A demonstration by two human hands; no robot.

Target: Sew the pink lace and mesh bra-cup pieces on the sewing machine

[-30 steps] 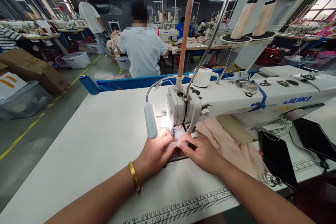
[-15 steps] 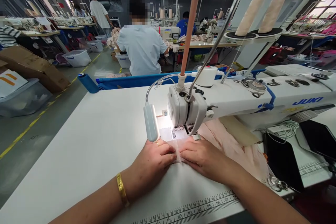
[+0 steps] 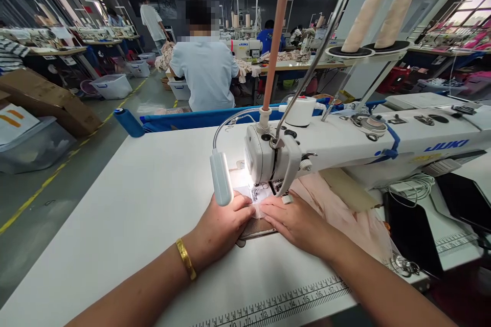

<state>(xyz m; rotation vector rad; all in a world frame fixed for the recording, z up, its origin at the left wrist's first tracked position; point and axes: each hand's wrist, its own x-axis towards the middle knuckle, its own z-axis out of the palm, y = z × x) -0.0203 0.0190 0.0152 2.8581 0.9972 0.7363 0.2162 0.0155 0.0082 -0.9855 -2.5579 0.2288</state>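
Apparently a positioning step: left hand [image 3: 224, 223] and right hand [image 3: 298, 220], fingers together, pinch unclear, touch pale fabric [image 3: 257, 210] at the sewing machine [image 3: 262, 156]; feeding calls for even guidance.

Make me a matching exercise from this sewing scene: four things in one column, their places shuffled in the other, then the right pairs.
1. gold bracelet
2. blue thread spool
3. pencil
4. pale pink fabric

A. near the white table's far left corner
B. touched by the left hand and right hand
C. around the left wrist
D. standing atop the JUKI sewing machine

Pairs: 1-C, 2-A, 3-D, 4-B
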